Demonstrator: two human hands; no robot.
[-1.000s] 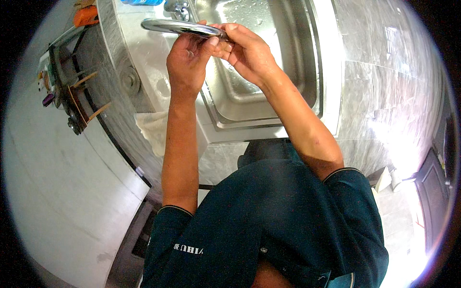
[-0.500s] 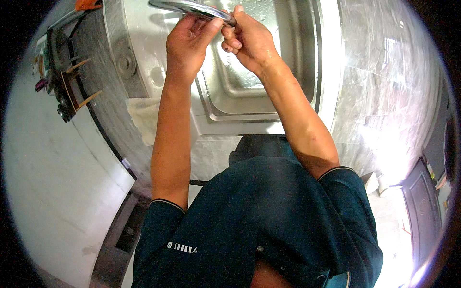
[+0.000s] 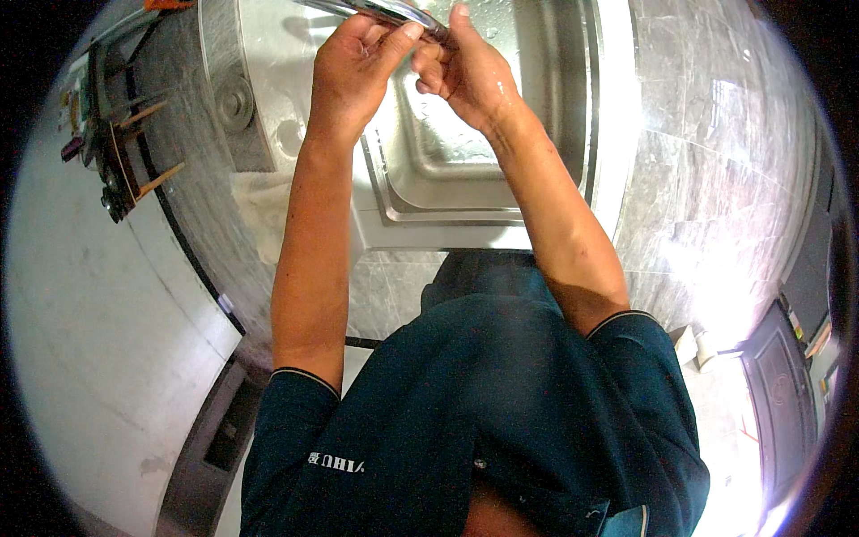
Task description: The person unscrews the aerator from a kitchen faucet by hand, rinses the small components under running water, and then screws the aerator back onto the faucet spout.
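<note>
A curved chrome faucet spout [image 3: 400, 11] reaches over a stainless steel sink [image 3: 447, 217] from the upper edge of the view. My left hand [image 3: 355, 79] is closed on the spout near its end, thumb laid along the metal. At the spout's tip is my right hand [image 3: 481, 82], its fingers curled against the outlet and its thumb pointing up along the far side. Whatever lies between the right fingers is hidden. Water drops glisten on the sink's bottom and on my right wrist.
Left of the basin, a round drain fitting [image 3: 234, 103] and a pale cloth [image 3: 261, 210] lie by the sink's edge. Grey marbled counter [image 3: 707, 134] stretches to the right. Dark utensils with wooden handles [image 3: 143, 115] stand at the far left.
The spout and both hands sit slightly higher in the view. My right thumb has shifted a little to the right and up; both hands stay at the spout's end.
</note>
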